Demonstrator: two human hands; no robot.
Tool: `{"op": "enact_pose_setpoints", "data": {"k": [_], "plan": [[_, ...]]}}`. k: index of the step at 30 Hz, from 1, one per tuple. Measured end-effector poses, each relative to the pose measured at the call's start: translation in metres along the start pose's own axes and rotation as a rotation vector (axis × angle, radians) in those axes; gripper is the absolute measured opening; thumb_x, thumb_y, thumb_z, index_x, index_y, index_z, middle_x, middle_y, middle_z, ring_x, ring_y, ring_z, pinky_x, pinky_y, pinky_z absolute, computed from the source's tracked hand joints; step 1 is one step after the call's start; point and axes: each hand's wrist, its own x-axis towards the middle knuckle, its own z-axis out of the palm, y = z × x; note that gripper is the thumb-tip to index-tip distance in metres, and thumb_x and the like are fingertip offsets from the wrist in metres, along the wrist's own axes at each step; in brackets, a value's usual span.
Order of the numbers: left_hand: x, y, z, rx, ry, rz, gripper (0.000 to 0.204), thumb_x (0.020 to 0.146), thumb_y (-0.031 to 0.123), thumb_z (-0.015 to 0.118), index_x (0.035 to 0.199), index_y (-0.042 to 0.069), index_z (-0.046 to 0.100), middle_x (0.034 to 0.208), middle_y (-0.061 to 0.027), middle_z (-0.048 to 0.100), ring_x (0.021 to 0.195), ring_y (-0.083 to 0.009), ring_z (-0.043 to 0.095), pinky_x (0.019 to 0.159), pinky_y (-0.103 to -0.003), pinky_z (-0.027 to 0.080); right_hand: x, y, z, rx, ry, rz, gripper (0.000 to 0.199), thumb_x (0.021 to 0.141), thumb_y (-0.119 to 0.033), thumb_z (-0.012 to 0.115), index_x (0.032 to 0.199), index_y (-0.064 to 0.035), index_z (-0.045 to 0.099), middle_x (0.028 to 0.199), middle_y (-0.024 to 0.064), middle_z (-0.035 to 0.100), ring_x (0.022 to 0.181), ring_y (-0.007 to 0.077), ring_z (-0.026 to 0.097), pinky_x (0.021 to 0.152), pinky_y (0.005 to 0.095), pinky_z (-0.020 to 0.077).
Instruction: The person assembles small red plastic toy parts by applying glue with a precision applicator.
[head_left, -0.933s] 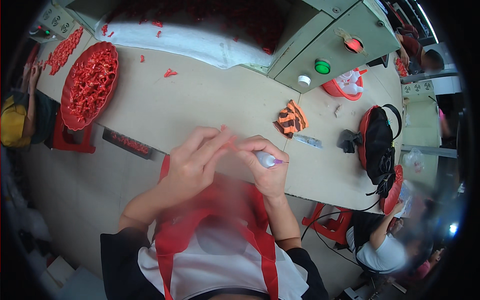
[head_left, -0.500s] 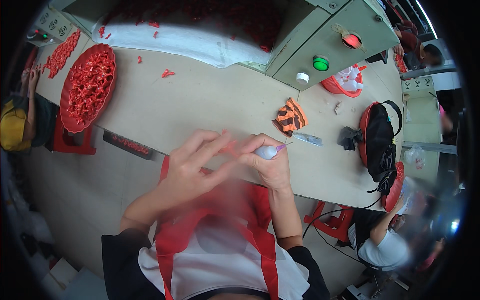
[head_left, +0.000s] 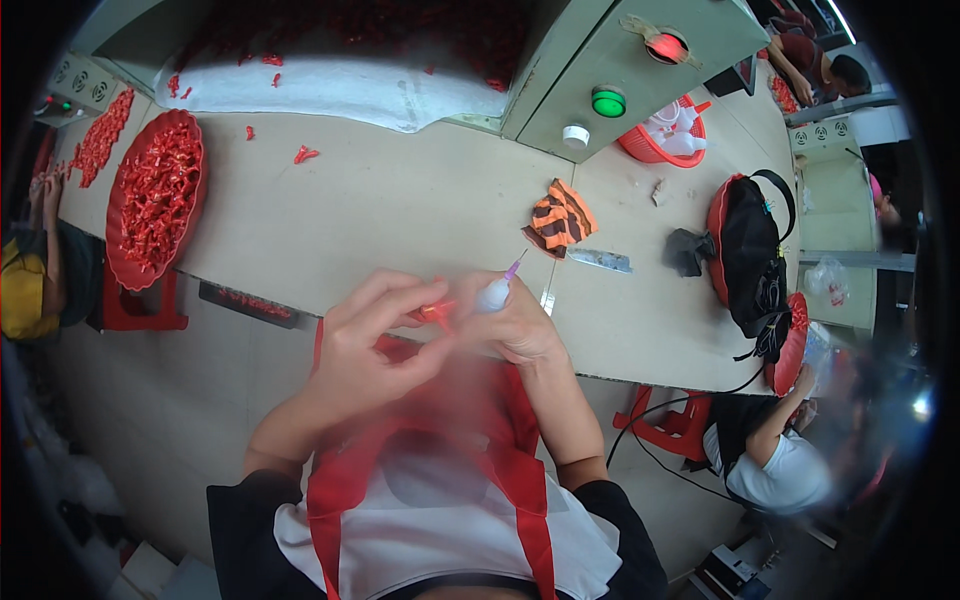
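L hand pinches red pc; R hand grips bottle; tray heaped w/ red pcs; basket has white bottles

The pale tabletop is occupied by a green-grey machine cabinet, a striped orange-and-brown cloth, a metallic strip, a red basket, crumpled black material and small red pieces.
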Motion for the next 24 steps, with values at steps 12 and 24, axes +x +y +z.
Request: {"op": "enact_pose_setpoints", "data": {"k": [12,24], "plan": [[0.001,-0.003,0.003,0.098,0.094,0.081,0.040,0.059,-0.003,0.067,0.098,-0.002,0.061,0.090,-0.0124,0.058,0.076,-0.0180,0.061,0.062,-0.025,0.053,-0.005,-0.036,-0.030,-1.744,1.125,-0.336,0.018,0.074,-0.012,0.070,0.088,-0.0023,0.063,0.086,0.0042,0.059,0.072,0.0118,0.056,0.064,0.0263,0.0452],[0.005,-0.004,-0.003,-0.021,-0.046,-0.030,0.032,0.063,0.000,0.068,0.094,0.002,0.061,0.083,-0.0084,0.059,0.070,-0.0190,0.062,0.061,-0.026,0.051,-0.013,-0.047,0.044,-1.292,0.009,-0.424,0.032,0.055,0.003,0.058,0.084,-0.0076,0.066,0.069,0.0047,0.055,0.057,0.0171,0.054,0.052,0.0257,0.0434]]}}
